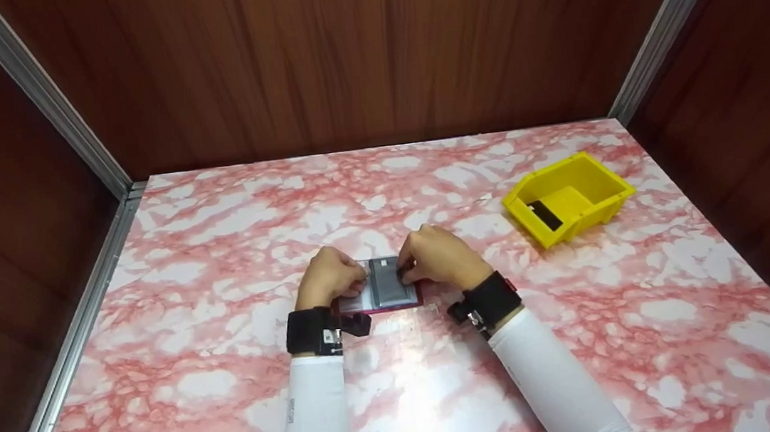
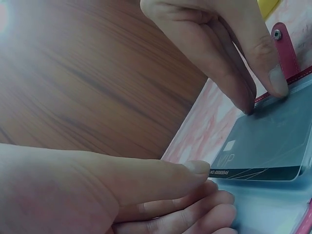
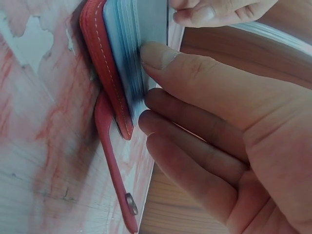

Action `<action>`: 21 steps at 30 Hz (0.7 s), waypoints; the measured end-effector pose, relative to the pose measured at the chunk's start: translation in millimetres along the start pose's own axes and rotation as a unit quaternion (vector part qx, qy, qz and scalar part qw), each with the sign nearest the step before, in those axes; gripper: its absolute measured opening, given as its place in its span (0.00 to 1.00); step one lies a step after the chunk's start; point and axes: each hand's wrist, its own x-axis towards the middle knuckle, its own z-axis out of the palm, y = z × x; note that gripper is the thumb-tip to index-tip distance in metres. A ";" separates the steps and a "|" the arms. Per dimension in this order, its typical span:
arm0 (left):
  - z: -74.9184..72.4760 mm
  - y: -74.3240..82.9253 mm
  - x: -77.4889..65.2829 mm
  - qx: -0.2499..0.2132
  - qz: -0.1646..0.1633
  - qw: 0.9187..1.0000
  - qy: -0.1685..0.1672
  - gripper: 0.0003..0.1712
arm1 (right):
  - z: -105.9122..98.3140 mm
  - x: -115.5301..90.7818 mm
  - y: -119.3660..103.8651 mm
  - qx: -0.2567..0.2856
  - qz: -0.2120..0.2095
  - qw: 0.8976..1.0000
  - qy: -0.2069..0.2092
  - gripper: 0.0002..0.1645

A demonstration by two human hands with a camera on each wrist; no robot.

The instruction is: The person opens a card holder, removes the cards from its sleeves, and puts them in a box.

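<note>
A red card holder with clear plastic sleeves lies unfolded on the table. A dark grey card marked VIP lies flat at one of its sleeves, the black band along one edge facing the left hand. My left hand pinches the card's corner between thumb and fingers. At the opposite side, my right hand has its thumb and a finger pinching the sleeve's edge. The holder's snap strap sticks out past the right hand.
A yellow bin stands on the marbled red and white table at the right, with a black piece inside. Brown wood-patterned panels enclose the back and both sides.
</note>
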 end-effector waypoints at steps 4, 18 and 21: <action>0.6 -2.5 1.4 -0.007 -0.002 1.000 -0.001 0.07 | 0.3 0.0 -0.9 -0.001 0.007 1.000 0.000 0.11; 1.3 -8.2 3.3 -0.075 -0.024 0.997 -0.012 0.05 | 2.7 -0.3 -2.4 -0.001 0.010 1.000 0.009 0.12; 1.3 -7.7 3.0 -0.069 -0.025 0.997 -0.014 0.06 | 3.0 -0.3 -2.7 -0.003 0.012 1.000 0.009 0.12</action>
